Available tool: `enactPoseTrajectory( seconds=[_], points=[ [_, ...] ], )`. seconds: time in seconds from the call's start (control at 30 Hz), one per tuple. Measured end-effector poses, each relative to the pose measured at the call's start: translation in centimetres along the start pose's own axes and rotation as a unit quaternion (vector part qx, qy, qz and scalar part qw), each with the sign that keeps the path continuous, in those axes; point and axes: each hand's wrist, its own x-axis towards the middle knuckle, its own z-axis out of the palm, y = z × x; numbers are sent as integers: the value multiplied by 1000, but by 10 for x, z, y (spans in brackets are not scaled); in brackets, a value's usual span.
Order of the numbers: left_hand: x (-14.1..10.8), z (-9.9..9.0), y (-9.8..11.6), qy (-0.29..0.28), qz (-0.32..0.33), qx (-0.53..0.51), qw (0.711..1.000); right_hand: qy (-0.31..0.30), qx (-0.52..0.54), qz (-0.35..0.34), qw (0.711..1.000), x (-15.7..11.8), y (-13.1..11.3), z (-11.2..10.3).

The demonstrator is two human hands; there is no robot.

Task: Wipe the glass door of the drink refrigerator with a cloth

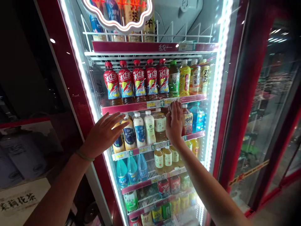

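Observation:
My left hand [104, 133] is raised with its fingers stretched out, in front of the white-capped milk tea bottles [129, 133] at the left of a lit drinks fridge. It holds nothing, and a thin band circles its wrist. My right hand [174, 122] is up too, its fingers extended upward near the price strip [162, 103] under the red-capped iced tea bottles [139, 80]. Behind it, the hand partly hides a bottle of pale drink [160, 124] and its neighbours. Reflections suggest glass before the shelves; whether either hand touches it, I cannot tell.
A glowing sign [119, 26] hangs at the top. Lower shelves carry blue bottles [132, 171] and pale yellow bottles [167, 158]. Bright light strips [213, 119] edge the fridge. Dark cartons [25, 153] stand at left; another red-framed glass door [265, 103] is at right.

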Motion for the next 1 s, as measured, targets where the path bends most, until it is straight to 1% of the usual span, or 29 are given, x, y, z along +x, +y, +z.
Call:
enactPoseTrajectory(
  seconds=[0.03, 0.07, 0.1, 0.13, 0.17, 0.2, 0.23, 0.3, 0.33, 0.37, 0.4, 0.43, 0.47, 0.53, 0.6, 0.63, 0.67, 0.7, 0.77, 0.8, 0.83, 0.87, 0.9, 1.0],
  points=[
    [-1, 1, 0, 3, -2, -6, 1000, -11, 3, -12, 1000, -7, -8, 1],
    [-3, 2, 1, 4, -4, -13, 1000, -35, 10, -47, 998, -14, -14, 1],
    [-5, 2, 1, 3, -5, -21, 1000, -70, 19, -98, 993, -19, -16, 0],
    [-6, 2, 2, 0, -6, -28, 1000, -100, 27, -150, 983, -21, -14, -2],
    [-8, 2, 2, -3, -8, -36, 999, -116, 32, -184, 976, -20, -8, -5],
    [-9, 2, 2, -8, -11, -43, 999, -112, 31, -191, 975, -16, 2, -7],
    [-10, 2, 2, -12, -16, -49, 999, -90, 26, -168, 981, -10, 13, -9],
    [-12, 3, 1, -17, -24, -59, 998, -13, 9, -70, 997, 4, 33, -12],
    [-13, 4, 1, -17, -26, -61, 998, 20, 2, -28, 999, 9, 38, -12],
    [-13, 4, 1, -18, -27, -63, 997, 40, -3, -3, 999, 11, 38, -10],
    [-14, 5, 1, -17, -29, -64, 997, 46, -6, 6, 999, 10, 32, -9],
    [-14, 5, 2, -16, -30, -65, 997, 39, -4, -1, 999, 6, 22, -6],
    [-15, 6, 2, -15, -31, -67, 997, 19, 0, -21, 1000, 0, 10, -4],
    [-16, 6, 3, -15, -32, -72, 997, -48, 13, -91, 995, -15, -14, -1],
    [-17, 4, 3, -14, -31, -77, 996, -113, 14, -165, 980, -25, -25, -2],
    [-17, 4, 4, -13, -31, -78, 996, -127, 5, -179, 976, -26, -23, -3],
    [-17, 3, 4, -11, -30, -77, 996, -121, -8, -170, 978, -24, -18, -5],
    [-17, 2, 5, -8, -30, -76, 997, -93, -23, -139, 986, -20, -11, -7],
    [-16, 1, 5, 1, -36, -73, 997, -9, -49, -49, 998, -11, 2, -8],
    [-15, 0, 6, 4, -40, -70, 997, 25, -58, -13, 998, -7, 5, -7],
    [-14, 0, 6, 6, -44, -67, 997, 44, -64, 7, 997, -6, 3, -5],
    [-14, 0, 7, 7, -47, -64, 997, 44, -69, 7, 997, -8, -2, -3],
    [-13, 0, 7, 8, -49, -60, 997, 27, -72, -10, 997, -11, -11, -1],
    [-13, 0, 7, 13, -46, -48, 998, -56, -71, -124, 988, -27, -34, 4]
  ],
)
